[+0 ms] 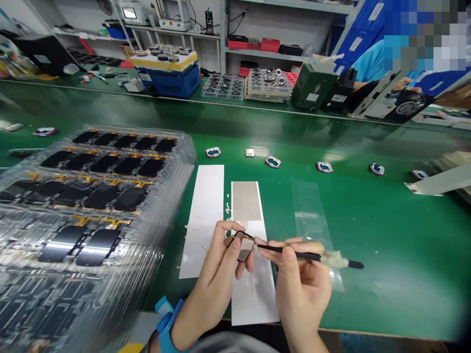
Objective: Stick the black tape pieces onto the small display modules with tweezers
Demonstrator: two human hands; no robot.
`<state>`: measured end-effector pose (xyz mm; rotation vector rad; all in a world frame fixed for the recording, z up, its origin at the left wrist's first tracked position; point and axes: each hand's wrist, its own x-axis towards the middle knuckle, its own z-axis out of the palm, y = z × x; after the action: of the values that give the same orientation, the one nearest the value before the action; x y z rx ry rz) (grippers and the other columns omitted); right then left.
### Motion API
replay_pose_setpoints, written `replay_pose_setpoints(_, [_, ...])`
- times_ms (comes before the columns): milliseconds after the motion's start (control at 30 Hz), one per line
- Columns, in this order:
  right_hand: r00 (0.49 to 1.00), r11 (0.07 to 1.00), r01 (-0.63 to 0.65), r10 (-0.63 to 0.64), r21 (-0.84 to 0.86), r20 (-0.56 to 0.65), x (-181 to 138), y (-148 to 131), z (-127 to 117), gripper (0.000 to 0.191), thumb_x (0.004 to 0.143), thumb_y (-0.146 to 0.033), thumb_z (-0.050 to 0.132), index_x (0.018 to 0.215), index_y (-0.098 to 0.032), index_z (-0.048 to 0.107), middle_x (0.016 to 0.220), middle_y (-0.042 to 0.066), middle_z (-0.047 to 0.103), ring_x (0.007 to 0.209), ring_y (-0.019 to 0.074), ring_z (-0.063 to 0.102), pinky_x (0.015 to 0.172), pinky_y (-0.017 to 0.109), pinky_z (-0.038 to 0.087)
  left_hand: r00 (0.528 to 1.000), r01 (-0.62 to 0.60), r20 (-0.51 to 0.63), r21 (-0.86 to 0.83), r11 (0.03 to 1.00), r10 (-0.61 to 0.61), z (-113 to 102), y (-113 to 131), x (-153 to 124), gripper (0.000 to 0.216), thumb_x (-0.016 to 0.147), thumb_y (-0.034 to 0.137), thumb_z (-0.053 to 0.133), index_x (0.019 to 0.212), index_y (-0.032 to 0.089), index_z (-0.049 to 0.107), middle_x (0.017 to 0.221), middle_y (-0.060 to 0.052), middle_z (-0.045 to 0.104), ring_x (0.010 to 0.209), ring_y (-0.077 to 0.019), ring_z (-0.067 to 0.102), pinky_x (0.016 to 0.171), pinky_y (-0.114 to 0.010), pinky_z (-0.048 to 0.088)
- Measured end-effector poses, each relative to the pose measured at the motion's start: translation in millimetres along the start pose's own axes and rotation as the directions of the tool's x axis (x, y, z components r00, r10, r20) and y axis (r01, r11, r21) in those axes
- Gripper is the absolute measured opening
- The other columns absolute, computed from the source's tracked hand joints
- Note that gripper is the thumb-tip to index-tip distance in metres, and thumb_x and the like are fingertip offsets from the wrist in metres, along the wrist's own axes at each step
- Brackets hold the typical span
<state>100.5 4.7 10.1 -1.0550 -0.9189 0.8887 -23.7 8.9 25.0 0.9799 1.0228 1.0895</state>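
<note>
My left hand (217,274), with a blue band at the wrist, pinches a small watch display (246,248) between thumb and fingers. The display has rounded corners, a dark rim and a pale beige back that faces me. My right hand (301,279) is closed around slim black tweezers (272,249), wrapped near the rear in pale yellowish material. Their tip meets the display's right edge; whether it grips anything there is too small to tell. Beneath both hands lies a white backing sheet (253,299) with a greyish-beige patch (246,201) at its far end.
Stacked clear trays (176,162) of black displays fill the left. Another white strip (206,215) and a clear plastic film (312,211) lie on the green bench (397,245). Several watch cases (273,162) sit in a row beyond. A co-worker's hand (405,84) shows at back right.
</note>
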Motion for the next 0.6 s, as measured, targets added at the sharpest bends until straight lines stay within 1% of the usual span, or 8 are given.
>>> replay_pose_setpoints(133, [0.998, 0.998, 0.067, -0.067, 0.010, 0.016, -2.4, 1.3, 3.5, 0.006, 0.097, -0.022, 0.054, 0.093, -0.027, 0.052, 0.085, 0.002, 0.064, 0.079, 0.0184, 0.074, 0.058, 0.029, 0.063, 0.999, -0.029, 0.027, -0.145, 0.989, 0.033, 5.0, -4.1, 0.1, 0.019, 0.105, 0.042, 0.035, 0.109, 0.025, 0.041, 0.072, 0.003, 0.056, 0.069, -0.0135, 0.048, 0.062, -0.025, 0.036])
replay_pose_setpoints(200, [0.996, 0.996, 0.081, -0.081, 0.023, 0.022, -2.5, 1.2, 3.8, 0.008, 0.097, -0.020, 0.052, 0.095, -0.027, 0.051, 0.085, 0.002, 0.065, 0.081, 0.0187, 0.074, 0.061, 0.030, 0.063, 0.999, -0.037, 0.026, -0.173, 0.984, 0.042, 6.5, -6.7, 1.0, 0.016, 0.105, 0.041, 0.036, 0.107, 0.026, 0.040, 0.073, 0.003, 0.057, 0.071, -0.0134, 0.050, 0.062, -0.025, 0.036])
replay_pose_setpoints(300, [0.995, 0.995, 0.094, -0.096, 0.031, 0.040, -2.2, 1.8, 3.5, 0.010, 0.098, -0.018, 0.050, 0.095, -0.028, 0.051, 0.086, 0.002, 0.065, 0.082, 0.0186, 0.074, 0.059, 0.029, 0.063, 0.998, -0.049, 0.020, -0.166, 0.985, 0.053, 7.3, -8.9, 1.7, 0.016, 0.106, 0.041, 0.037, 0.106, 0.026, 0.039, 0.075, 0.004, 0.058, 0.071, -0.0123, 0.050, 0.062, -0.024, 0.036])
replay_pose_setpoints(433, [0.993, 0.993, 0.119, -0.119, 0.001, 0.026, -1.7, 1.8, 4.1, 0.009, 0.097, -0.018, 0.051, 0.095, -0.026, 0.050, 0.084, 0.003, 0.065, 0.081, 0.0181, 0.074, 0.055, 0.027, 0.063, 0.998, -0.049, 0.020, -0.153, 0.987, 0.053, 7.4, -8.6, 1.3, 0.017, 0.106, 0.043, 0.036, 0.105, 0.026, 0.039, 0.076, 0.004, 0.057, 0.071, -0.0117, 0.050, 0.063, -0.024, 0.037])
replay_pose_setpoints(600, [0.992, 0.990, 0.121, -0.122, 0.067, 0.022, -2.1, 0.0, 6.0, 0.013, 0.097, -0.012, 0.051, 0.095, -0.025, 0.053, 0.085, 0.001, 0.067, 0.082, 0.0165, 0.075, 0.057, 0.025, 0.064, 0.998, -0.049, 0.024, -0.144, 0.988, 0.053, 6.8, -9.1, -0.1, 0.018, 0.106, 0.043, 0.035, 0.105, 0.025, 0.039, 0.079, 0.003, 0.058, 0.072, -0.0120, 0.049, 0.064, -0.025, 0.037])
